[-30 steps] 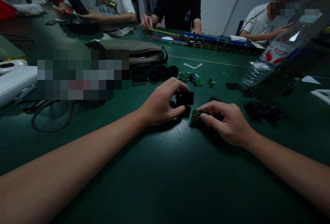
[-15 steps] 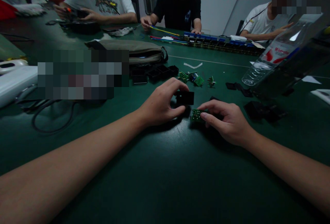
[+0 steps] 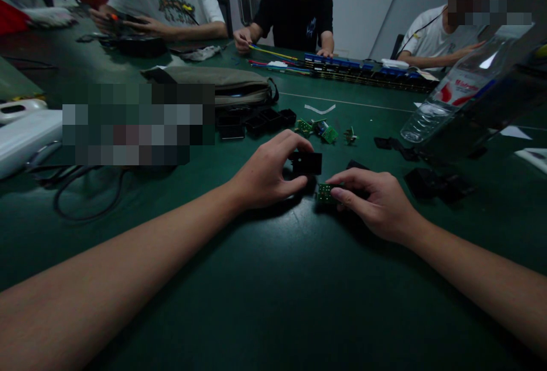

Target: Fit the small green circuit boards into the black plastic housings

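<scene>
My left hand (image 3: 273, 171) grips a small black plastic housing (image 3: 308, 163) between thumb and fingers, just above the table. Between the thumb and fingers of my right hand (image 3: 370, 197) is a small green circuit board (image 3: 325, 193), its face with rows of bright solder dots turned up. The board sits a little to the right of and nearer than the housing, apart from it. A dark piece (image 3: 358, 164) shows just behind my right fingers. Several more green circuit boards (image 3: 328, 134) lie on the table beyond both hands.
Black housings (image 3: 269, 120) lie behind my left hand, with other black parts (image 3: 436, 183) at the right. A clear water bottle (image 3: 457, 89) stands at the right, a grey pouch (image 3: 239, 83) farther back. Three people sit across the green table (image 3: 273, 302), near wires and a blue-black row (image 3: 350, 66).
My right hand has shifted the circuit board very slightly to the left and tilted it a little. My left hand and the black housing have hardly moved.
</scene>
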Demonstrator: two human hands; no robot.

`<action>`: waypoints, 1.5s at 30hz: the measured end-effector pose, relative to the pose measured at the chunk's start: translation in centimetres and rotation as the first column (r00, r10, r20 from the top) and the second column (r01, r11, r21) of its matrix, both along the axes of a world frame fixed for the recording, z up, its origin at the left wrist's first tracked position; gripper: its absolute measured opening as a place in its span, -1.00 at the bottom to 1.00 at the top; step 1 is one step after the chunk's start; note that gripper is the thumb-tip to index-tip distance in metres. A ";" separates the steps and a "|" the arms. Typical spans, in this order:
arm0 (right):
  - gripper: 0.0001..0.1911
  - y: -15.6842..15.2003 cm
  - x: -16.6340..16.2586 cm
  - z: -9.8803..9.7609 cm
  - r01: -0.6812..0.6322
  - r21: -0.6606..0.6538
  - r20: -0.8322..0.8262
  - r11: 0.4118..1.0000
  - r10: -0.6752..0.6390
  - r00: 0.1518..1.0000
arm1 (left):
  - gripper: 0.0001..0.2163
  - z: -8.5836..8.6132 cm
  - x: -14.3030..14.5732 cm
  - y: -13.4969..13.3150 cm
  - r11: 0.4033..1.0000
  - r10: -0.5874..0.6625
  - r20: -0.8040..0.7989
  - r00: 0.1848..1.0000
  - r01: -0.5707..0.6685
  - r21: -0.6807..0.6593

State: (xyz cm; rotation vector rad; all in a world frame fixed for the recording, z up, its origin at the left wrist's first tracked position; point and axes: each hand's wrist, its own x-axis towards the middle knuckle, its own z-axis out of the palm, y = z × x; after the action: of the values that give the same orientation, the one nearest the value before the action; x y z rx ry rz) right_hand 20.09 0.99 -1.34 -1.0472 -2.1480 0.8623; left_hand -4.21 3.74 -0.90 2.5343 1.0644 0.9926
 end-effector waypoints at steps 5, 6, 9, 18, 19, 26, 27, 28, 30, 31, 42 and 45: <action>-0.77 0.1 0.0 0.0 -0.012 0.024 0.003 1.000 0.012 1.000 | -0.72 0.0 0.0 0.0 1.000 -0.003 0.000 1.000 0.003 -0.006; -0.77 0.1 0.0 0.0 -0.012 0.030 0.007 0.999 0.012 1.000 | -0.72 0.0 0.0 0.0 1.000 -0.003 -0.001 1.000 0.003 -0.009; -0.77 0.1 0.0 0.0 -0.011 0.033 0.003 0.999 0.011 1.000 | -0.72 0.0 0.0 0.0 1.000 -0.006 -0.004 1.000 0.006 -0.016; -0.79 0.1 0.0 0.0 0.001 0.061 0.012 0.998 -0.002 1.000 | -0.72 -0.1 0.0 0.1 1.000 -0.010 -0.009 1.000 0.010 -0.021; -0.79 0.1 0.0 -0.1 0.002 0.064 0.013 0.998 -0.003 1.000 | -0.72 -0.1 0.0 0.1 1.000 -0.011 -0.010 1.000 0.011 -0.019; -0.78 0.1 0.0 0.0 0.000 0.036 -0.007 0.999 0.000 1.000 | -0.73 0.0 0.0 0.0 0.999 -0.014 -0.008 1.000 0.013 -0.029; -0.78 0.1 0.0 0.0 -0.002 0.031 -0.008 1.000 0.003 1.000 | -0.72 0.0 0.0 0.0 0.999 -0.014 -0.007 1.000 0.014 -0.032; -0.77 0.1 0.0 0.0 -0.003 0.027 -0.008 1.000 0.004 1.000 | -0.72 0.0 0.0 0.0 0.999 -0.014 -0.007 1.000 0.014 -0.033; -0.77 0.1 0.1 -0.1 0.000 0.026 -0.001 1.000 0.000 1.000 | -0.71 0.0 0.0 0.0 0.999 -0.011 -0.009 1.000 0.010 -0.033; -0.77 0.1 0.0 -0.1 0.004 0.029 0.003 1.000 -0.004 1.000 | -0.71 0.0 0.0 0.0 0.999 -0.008 -0.010 1.000 0.008 -0.032; -0.76 0.1 0.1 0.0 0.020 0.072 0.022 0.997 -0.021 1.000 | -0.72 0.0 0.0 0.1 0.999 -0.018 -0.008 1.000 0.017 -0.029; -0.77 0.1 0.1 0.0 0.031 0.085 0.025 0.996 -0.033 0.999 | -0.72 0.0 0.0 0.0 1.000 -0.016 -0.003 1.000 0.016 -0.020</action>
State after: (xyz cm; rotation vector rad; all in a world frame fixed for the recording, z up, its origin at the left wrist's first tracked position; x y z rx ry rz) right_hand 20.16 1.08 -1.35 -1.0526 -2.1636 0.7406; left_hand -4.22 3.78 -0.90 2.5258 1.0484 0.9692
